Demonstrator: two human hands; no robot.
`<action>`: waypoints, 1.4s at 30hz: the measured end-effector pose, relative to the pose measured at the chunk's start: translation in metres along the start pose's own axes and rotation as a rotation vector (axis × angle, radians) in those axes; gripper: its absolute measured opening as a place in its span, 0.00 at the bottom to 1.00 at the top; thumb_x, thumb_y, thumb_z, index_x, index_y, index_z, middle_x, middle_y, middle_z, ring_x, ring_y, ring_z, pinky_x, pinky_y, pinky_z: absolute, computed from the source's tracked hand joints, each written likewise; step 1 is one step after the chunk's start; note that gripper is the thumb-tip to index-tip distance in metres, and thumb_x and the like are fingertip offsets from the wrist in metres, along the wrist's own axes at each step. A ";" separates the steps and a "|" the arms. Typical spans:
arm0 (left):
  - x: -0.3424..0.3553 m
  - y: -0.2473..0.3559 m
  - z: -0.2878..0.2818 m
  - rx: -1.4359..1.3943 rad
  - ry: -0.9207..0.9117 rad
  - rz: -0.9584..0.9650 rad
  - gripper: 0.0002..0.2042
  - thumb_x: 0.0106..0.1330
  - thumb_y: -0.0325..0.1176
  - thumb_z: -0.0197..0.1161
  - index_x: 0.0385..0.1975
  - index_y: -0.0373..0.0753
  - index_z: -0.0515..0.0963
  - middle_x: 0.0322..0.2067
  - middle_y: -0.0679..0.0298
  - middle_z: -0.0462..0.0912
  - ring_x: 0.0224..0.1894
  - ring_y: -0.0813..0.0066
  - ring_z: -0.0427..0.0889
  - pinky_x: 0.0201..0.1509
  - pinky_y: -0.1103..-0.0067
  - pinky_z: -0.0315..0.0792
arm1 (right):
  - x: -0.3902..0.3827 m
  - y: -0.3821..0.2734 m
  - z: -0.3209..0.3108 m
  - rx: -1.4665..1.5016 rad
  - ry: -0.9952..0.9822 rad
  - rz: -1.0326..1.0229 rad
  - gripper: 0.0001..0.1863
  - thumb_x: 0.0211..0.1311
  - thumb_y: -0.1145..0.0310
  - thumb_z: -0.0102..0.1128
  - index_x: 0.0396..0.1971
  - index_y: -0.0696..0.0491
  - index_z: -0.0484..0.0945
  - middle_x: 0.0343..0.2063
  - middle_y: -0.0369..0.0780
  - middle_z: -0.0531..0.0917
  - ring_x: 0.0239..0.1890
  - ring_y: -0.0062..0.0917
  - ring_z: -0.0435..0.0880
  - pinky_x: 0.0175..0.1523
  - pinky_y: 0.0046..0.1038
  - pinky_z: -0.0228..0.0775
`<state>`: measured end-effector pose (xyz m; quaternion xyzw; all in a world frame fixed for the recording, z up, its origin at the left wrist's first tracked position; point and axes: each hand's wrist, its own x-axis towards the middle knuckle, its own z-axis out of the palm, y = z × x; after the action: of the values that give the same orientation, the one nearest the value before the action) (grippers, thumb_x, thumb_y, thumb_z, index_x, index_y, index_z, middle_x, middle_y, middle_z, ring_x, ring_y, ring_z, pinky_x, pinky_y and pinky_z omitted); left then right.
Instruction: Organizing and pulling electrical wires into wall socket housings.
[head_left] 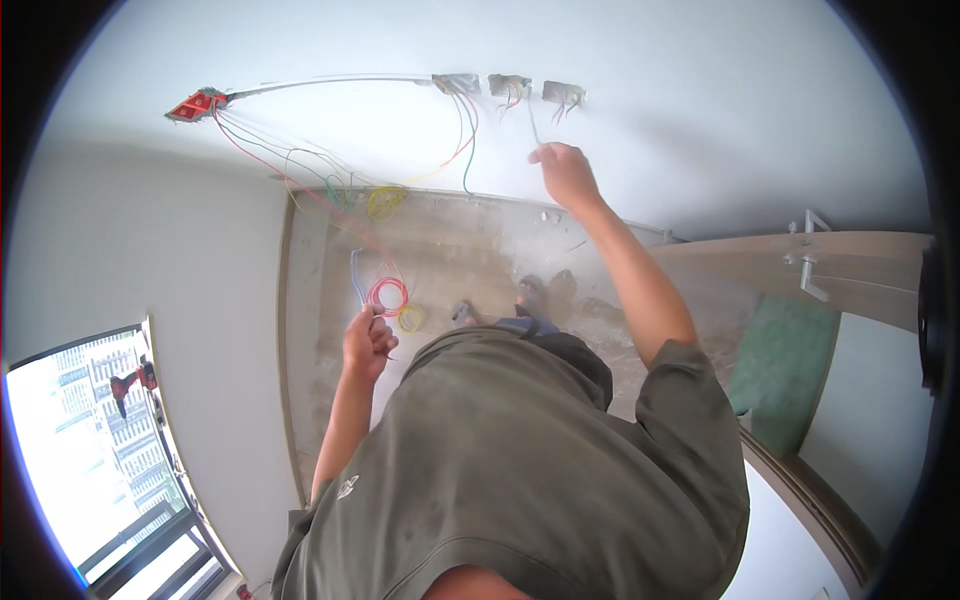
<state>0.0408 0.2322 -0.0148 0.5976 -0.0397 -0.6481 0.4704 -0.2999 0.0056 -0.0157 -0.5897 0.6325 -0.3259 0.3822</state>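
My right hand (567,176), raised to the white wall, pinches a thin pale blue wire (534,124). That wire runs up to the middle wall box (510,86), where short reddish wires stick out. Lower down on the left, my left hand (366,343) is closed at the lower end of a blue wire (357,275). A red wire coil (388,293) and a small yellow coil (409,319) show right beside its fingers. Whether these coils are in its grip or behind it, I cannot tell. A small dark tip pokes out below the fingers.
Wires trail from a red box (198,104) in the wall and from a left wall box (456,84). Another yellow coil (386,201) lies near the wall's foot. A red-and-black cordless drill (133,384) sits by the window. A door (830,265) with a handle stands right.
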 end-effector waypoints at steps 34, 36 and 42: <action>0.023 0.050 0.102 -0.397 -0.620 0.124 0.13 0.74 0.36 0.48 0.51 0.36 0.66 0.30 0.65 0.74 0.39 0.69 0.76 0.65 0.63 0.66 | -0.137 -0.070 0.092 0.673 -0.669 0.084 0.18 0.69 0.56 0.54 0.36 0.58 0.80 0.29 0.35 0.83 0.33 0.17 0.80 0.40 0.23 0.73; 0.021 0.051 0.104 -0.386 -0.597 0.142 0.15 0.74 0.37 0.47 0.54 0.35 0.64 0.31 0.64 0.74 0.41 0.67 0.77 0.63 0.64 0.68 | -0.131 -0.073 0.096 0.632 -0.722 0.048 0.17 0.68 0.57 0.55 0.35 0.58 0.80 0.29 0.34 0.83 0.32 0.17 0.80 0.40 0.23 0.74; 0.022 0.055 0.108 -0.189 -0.453 0.232 0.19 0.75 0.38 0.45 0.58 0.32 0.63 0.40 0.59 0.79 0.46 0.63 0.79 0.50 0.68 0.74 | -0.111 -0.080 0.094 0.310 -0.795 0.042 0.15 0.70 0.63 0.51 0.35 0.60 0.79 0.26 0.38 0.82 0.29 0.19 0.80 0.38 0.23 0.73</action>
<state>-0.0123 0.1320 0.0328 0.3820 -0.1515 -0.7079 0.5744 -0.1771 0.1121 0.0178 -0.5920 0.3914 -0.1567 0.6869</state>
